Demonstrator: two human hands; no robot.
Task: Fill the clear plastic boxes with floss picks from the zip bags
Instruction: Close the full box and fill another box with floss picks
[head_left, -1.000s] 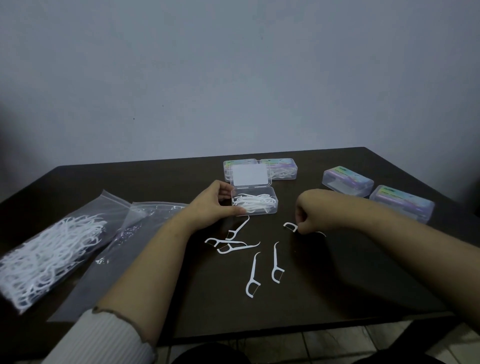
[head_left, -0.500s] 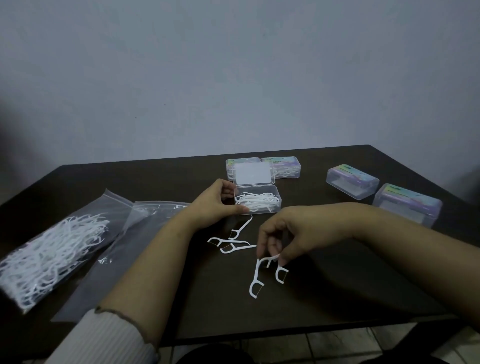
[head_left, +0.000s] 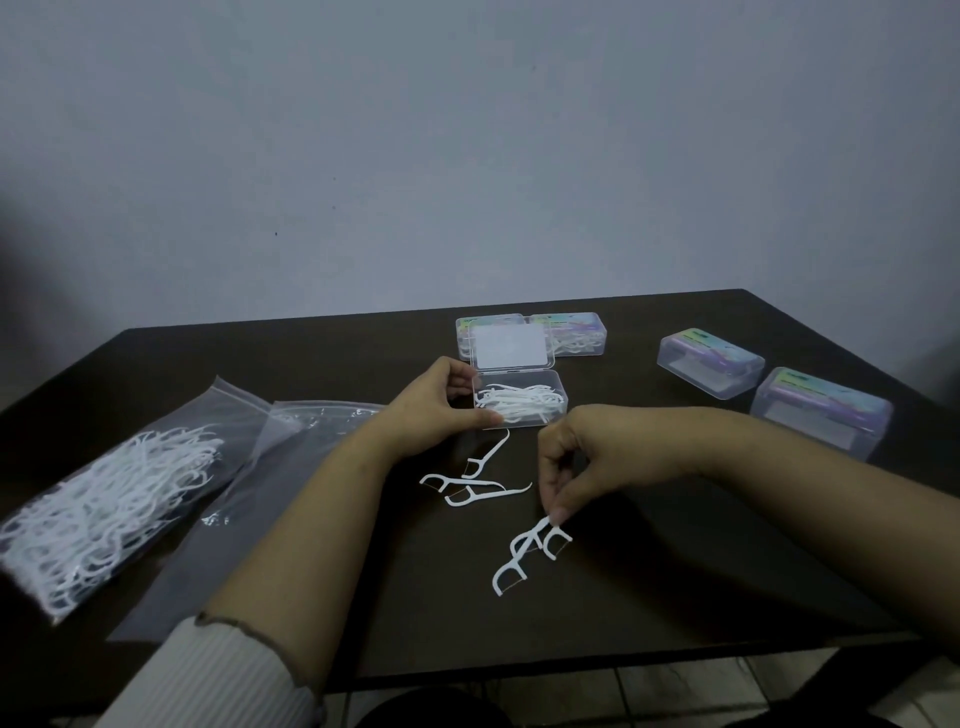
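Right now a big dark brown table (head_left: 649, 597) fills most of the view, with a plain grey wall (head_left: 467, 156) behind it. On the left side lies a clear zip bag full of white floss picks (head_left: 98, 514), and a flat, nearly empty clear zip bag (head_left: 270, 467) lies just beside it. Four shut clear plastic boxes with colourful labels sit at the back and right: two (head_left: 576, 335) behind the open one, two more (head_left: 711, 369) well to the right. The small open clear plastic box (head_left: 519, 405) sits in the middle with its lid up and white picks inside. The left hand (head_left: 436, 410) touches its left end, thumb along the front and fingers at the back. The right hand (head_left: 576, 462) pinches the handles of three white floss picks (head_left: 524, 556) between thumb and fingertips; their heads touch the table. Three more loose picks (head_left: 467, 480) lie in front of the box.
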